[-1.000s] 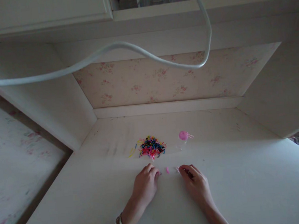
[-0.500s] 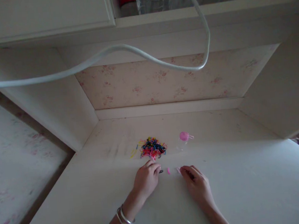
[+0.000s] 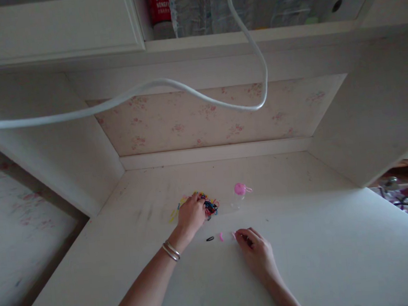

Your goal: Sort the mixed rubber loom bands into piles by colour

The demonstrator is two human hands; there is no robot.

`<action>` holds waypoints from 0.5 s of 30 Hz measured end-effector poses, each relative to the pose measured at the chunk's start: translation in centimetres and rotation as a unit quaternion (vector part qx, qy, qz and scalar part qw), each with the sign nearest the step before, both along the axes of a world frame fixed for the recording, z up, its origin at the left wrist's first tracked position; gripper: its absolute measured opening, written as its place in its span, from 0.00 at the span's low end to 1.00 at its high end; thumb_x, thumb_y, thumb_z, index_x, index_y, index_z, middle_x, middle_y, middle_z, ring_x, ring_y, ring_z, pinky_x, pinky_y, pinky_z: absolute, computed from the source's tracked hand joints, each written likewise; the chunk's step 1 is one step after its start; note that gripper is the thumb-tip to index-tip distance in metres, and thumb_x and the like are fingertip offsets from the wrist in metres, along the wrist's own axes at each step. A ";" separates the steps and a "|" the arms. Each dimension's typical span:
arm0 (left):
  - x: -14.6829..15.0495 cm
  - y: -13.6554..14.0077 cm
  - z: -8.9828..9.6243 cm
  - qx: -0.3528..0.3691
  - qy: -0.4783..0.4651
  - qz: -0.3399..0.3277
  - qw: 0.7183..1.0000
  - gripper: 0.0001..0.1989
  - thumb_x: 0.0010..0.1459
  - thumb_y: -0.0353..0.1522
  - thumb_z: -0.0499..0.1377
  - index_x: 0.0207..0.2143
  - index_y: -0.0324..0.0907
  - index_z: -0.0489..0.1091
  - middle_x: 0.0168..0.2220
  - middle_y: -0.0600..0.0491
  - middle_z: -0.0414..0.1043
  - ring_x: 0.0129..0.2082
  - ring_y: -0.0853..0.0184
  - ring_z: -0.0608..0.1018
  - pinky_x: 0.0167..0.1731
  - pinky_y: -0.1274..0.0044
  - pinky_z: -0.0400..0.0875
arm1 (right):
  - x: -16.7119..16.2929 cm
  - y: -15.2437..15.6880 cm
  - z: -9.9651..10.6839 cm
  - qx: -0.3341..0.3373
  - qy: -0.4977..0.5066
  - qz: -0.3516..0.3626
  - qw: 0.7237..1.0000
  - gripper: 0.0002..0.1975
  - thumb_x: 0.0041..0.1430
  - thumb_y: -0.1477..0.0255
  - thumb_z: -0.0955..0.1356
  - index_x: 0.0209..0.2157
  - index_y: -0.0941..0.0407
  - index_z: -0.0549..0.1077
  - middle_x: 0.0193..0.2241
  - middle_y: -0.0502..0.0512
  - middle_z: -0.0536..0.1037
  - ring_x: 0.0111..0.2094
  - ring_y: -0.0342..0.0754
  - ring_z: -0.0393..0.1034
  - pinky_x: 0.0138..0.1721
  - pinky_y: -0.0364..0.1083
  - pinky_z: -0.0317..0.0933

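Observation:
My left hand (image 3: 191,214), with silver bangles (image 3: 171,250) on its wrist, reaches over a pile of small coloured rubber bands (image 3: 211,207). Its fingers are closed down at the pile, and their tips hide whatever they grip. Lower on the right, my right hand (image 3: 257,251) rests on the tabletop, thumb and forefinger pinched on a pale pink rubber band (image 3: 234,235). Between the hands lie a black rubber band (image 3: 210,239) and a bright pink rubber band (image 3: 221,237), apart from each other and untouched.
Behind the right hand is a small clear container (image 3: 237,201) with a pink lid (image 3: 239,188). A white cable (image 3: 183,88) hangs across the view above the white tabletop (image 3: 324,247). Bottles (image 3: 192,10) and a red container (image 3: 159,4) fill the overhead shelf.
My left hand has moved away from beside the black rubber band, up and left onto the pile, leaving that band uncovered. My right hand keeps its pinch. The whole view has shifted slightly.

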State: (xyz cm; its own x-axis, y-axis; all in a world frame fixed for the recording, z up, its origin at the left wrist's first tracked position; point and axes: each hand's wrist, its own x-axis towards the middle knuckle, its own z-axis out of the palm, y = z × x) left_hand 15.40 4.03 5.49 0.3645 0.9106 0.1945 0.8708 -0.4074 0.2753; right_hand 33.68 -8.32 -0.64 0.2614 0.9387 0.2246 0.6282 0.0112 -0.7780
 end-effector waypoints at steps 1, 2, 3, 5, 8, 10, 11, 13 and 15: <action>0.0 0.0 -0.3 -0.002 0.000 0.005 1.000 0.09 0.58 0.31 0.55 0.36 0.43 0.75 0.41 0.48 0.70 0.42 0.63 0.72 0.43 0.74 0.66 | 0.0 0.0 0.0 0.002 0.002 -0.001 1.000 0.15 0.60 0.62 0.62 0.30 0.54 0.76 0.27 0.52 0.75 0.26 0.43 0.69 0.28 0.39 0.60; -0.1 0.0 -0.5 -0.003 -0.001 0.009 1.000 0.08 0.57 0.30 0.55 0.35 0.43 0.75 0.40 0.48 0.70 0.41 0.63 0.73 0.42 0.74 0.66 | 0.0 0.0 0.1 0.005 0.004 -0.002 1.000 0.15 0.59 0.62 0.62 0.30 0.54 0.76 0.27 0.52 0.75 0.26 0.43 0.69 0.27 0.39 0.60; -0.1 -0.1 -0.7 -0.004 -0.005 0.013 1.000 0.08 0.57 0.30 0.55 0.34 0.42 0.74 0.39 0.48 0.69 0.39 0.64 0.73 0.41 0.74 0.66 | 0.0 0.0 0.1 0.007 0.007 -0.002 1.000 0.15 0.59 0.62 0.62 0.30 0.54 0.76 0.27 0.52 0.75 0.26 0.43 0.69 0.27 0.39 0.60; -0.2 -0.2 -1.0 -0.004 -0.018 0.023 1.000 0.08 0.58 0.31 0.54 0.34 0.43 0.74 0.39 0.49 0.69 0.38 0.65 0.73 0.40 0.75 0.66 | 0.0 0.0 0.1 0.008 0.012 -0.004 1.000 0.15 0.59 0.62 0.62 0.30 0.54 0.76 0.27 0.52 0.75 0.26 0.43 0.69 0.27 0.39 0.60; -0.2 -0.2 -1.2 0.001 -0.051 0.044 0.998 0.10 0.61 0.32 0.51 0.36 0.44 0.73 0.42 0.50 0.68 0.37 0.68 0.74 0.39 0.77 0.66 | 0.0 0.0 0.0 0.003 0.014 -0.005 1.000 0.15 0.59 0.62 0.62 0.30 0.54 0.76 0.27 0.52 0.75 0.25 0.43 0.68 0.27 0.39 0.60; -0.2 -0.1 -1.1 0.002 -0.078 0.054 0.995 0.11 0.62 0.32 0.50 0.37 0.44 0.72 0.42 0.51 0.68 0.37 0.70 0.74 0.39 0.79 0.66 | 0.0 0.1 -0.2 0.001 0.014 -0.003 1.000 0.15 0.59 0.62 0.62 0.30 0.54 0.76 0.27 0.52 0.75 0.25 0.43 0.68 0.27 0.39 0.60; -0.2 0.0 -1.0 0.002 -0.092 0.057 0.994 0.11 0.62 0.32 0.51 0.37 0.44 0.73 0.41 0.51 0.69 0.37 0.70 0.74 0.39 0.79 0.66 | 0.1 0.1 -0.2 0.000 0.015 -0.001 1.000 0.15 0.59 0.61 0.62 0.30 0.54 0.76 0.27 0.53 0.75 0.25 0.43 0.68 0.28 0.39 0.60; -0.2 0.4 -0.9 -0.001 -0.118 0.056 0.991 0.10 0.61 0.31 0.52 0.35 0.44 0.73 0.38 0.52 0.71 0.38 0.69 0.74 0.40 0.79 0.66 | 0.1 0.1 -0.2 0.001 0.020 0.004 1.000 0.15 0.59 0.61 0.62 0.31 0.54 0.76 0.28 0.53 0.75 0.26 0.43 0.69 0.28 0.39 0.61; -0.2 0.7 -0.9 -0.007 -0.143 0.052 0.988 0.09 0.60 0.31 0.53 0.34 0.44 0.73 0.36 0.52 0.73 0.39 0.68 0.75 0.41 0.78 0.66 | 0.0 0.1 -0.2 -0.001 0.029 0.005 1.000 0.15 0.60 0.61 0.62 0.31 0.54 0.76 0.29 0.53 0.75 0.27 0.43 0.69 0.29 0.39 0.61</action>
